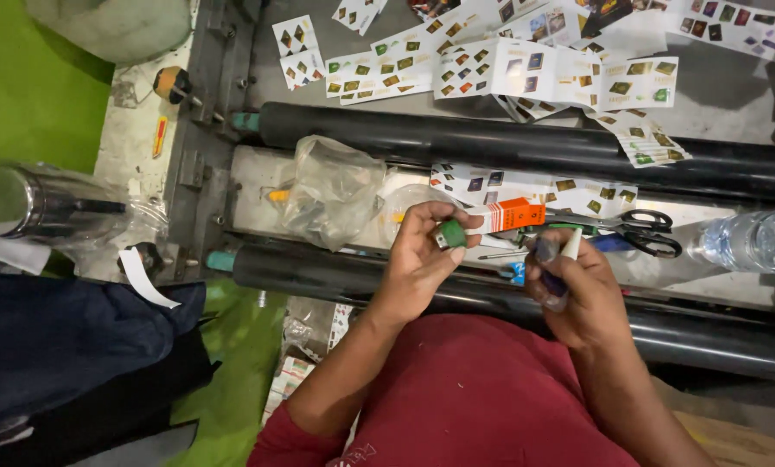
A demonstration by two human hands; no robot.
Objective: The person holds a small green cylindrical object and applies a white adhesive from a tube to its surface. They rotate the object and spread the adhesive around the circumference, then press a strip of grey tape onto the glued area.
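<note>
Partly hidden: left hand [417,251] pinches green cap [450,233]; right hand [577,290] grips white tube [569,246], label unreadable.

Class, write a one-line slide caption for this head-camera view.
Left hand holds a small green cap; right hand grips a white tube above black rollers.

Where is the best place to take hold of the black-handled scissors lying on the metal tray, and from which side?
Judging by their pose, grip the black-handled scissors at the two handle loops, which lie at the picture's right end, nearest the clear plastic water bottle. Come from above on that side: the blades point left toward the orange and white carton, partly hidden.
</note>
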